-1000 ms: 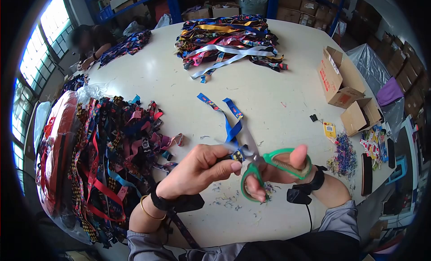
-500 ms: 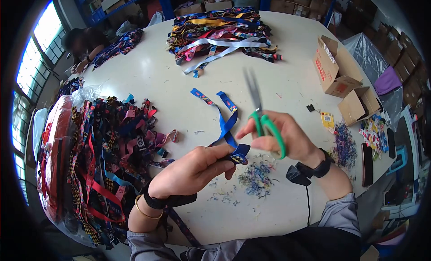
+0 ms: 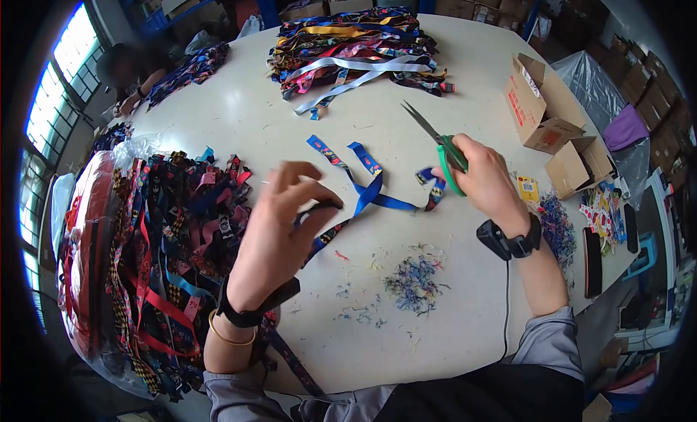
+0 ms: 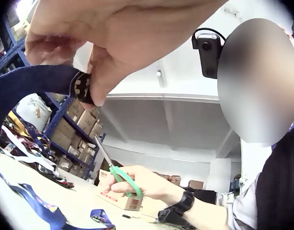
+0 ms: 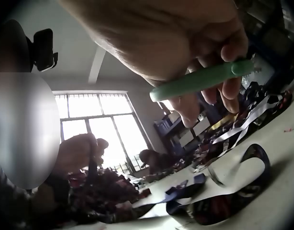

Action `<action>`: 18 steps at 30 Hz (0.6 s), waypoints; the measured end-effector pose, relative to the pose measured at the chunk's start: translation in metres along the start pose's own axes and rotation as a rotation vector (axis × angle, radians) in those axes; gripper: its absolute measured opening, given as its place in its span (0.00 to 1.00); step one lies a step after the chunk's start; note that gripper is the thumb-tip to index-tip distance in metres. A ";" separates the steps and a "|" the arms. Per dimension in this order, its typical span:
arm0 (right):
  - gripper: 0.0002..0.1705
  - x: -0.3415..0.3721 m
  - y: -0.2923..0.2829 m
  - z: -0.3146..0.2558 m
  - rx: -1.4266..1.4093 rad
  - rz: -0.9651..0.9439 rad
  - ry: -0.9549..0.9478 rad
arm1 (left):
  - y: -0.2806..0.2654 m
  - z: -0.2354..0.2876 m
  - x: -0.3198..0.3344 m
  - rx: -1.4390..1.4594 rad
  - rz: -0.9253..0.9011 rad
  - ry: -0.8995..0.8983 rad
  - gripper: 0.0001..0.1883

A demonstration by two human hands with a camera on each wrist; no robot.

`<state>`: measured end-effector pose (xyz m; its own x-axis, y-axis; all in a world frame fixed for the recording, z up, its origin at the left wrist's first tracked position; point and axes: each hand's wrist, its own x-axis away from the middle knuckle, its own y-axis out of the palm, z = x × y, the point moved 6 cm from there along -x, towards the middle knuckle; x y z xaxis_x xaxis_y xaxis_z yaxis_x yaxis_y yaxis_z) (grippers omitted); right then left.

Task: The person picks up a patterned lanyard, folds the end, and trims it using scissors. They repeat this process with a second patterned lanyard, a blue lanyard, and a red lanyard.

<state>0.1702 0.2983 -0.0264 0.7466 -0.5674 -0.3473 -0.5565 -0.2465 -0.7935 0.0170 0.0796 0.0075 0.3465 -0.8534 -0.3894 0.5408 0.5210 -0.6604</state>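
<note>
Nearest, a gold bangle (image 3: 232, 340) circles the left forearm below a black strapped wrist camera (image 3: 247, 314). The left hand (image 3: 272, 237) is raised over the counter (image 3: 443, 356), its fingers bent, thumb and fingertips pinching a dark blue ribbon (image 4: 37, 79) close to a patterned end; that grip lets the rest hang in a loose curve. Level with it, the right hand (image 3: 494, 186) grips scissors (image 3: 451, 160) by their smooth green handles, the slim metal blades pointing forward and away from the other hand, which seems to leave the fabric free of the points.

Between and just beyond the hands lies a blue printed lanyard (image 3: 392, 203) of flat, smooth-looking fabric, crossing over itself on the counter, with a small folded end beside the scissors. Closer to the body is a fluffy, shallow mound of multicoloured thread clippings (image 3: 414, 280), gathered apart from the lanyard.

On the left, a thick tangle of printed straps (image 3: 170, 255) spills beside crinkled clear plastic (image 3: 138, 147). On the right sit a yellow packet (image 3: 528, 188) and two open cardboard boxes (image 3: 526, 102), stiff and angular, near the edge. Farther off, a heap of lanyards (image 3: 356, 48) lies mostly crosswise in rough layers, pale satiny bands on top. At the far left a person (image 3: 127, 66) reaches towards another dark bundle (image 3: 189, 73).
</note>
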 end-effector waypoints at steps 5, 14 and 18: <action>0.13 0.000 0.005 0.002 -0.359 -0.179 0.098 | -0.022 -0.028 -0.002 0.276 0.128 -0.292 0.06; 0.50 0.054 0.019 -0.076 -1.202 -0.962 0.020 | 0.010 -0.042 -0.003 1.252 -0.042 -0.354 0.07; 0.51 0.071 0.031 -0.081 -1.233 -1.203 0.062 | 0.019 -0.038 0.000 1.425 -0.096 -0.371 0.06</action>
<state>0.1769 0.1863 -0.0347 0.9236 0.3532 0.1491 0.3084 -0.9155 0.2586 -0.0020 0.0888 -0.0290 0.3196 -0.9461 -0.0535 0.7767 0.2292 0.5866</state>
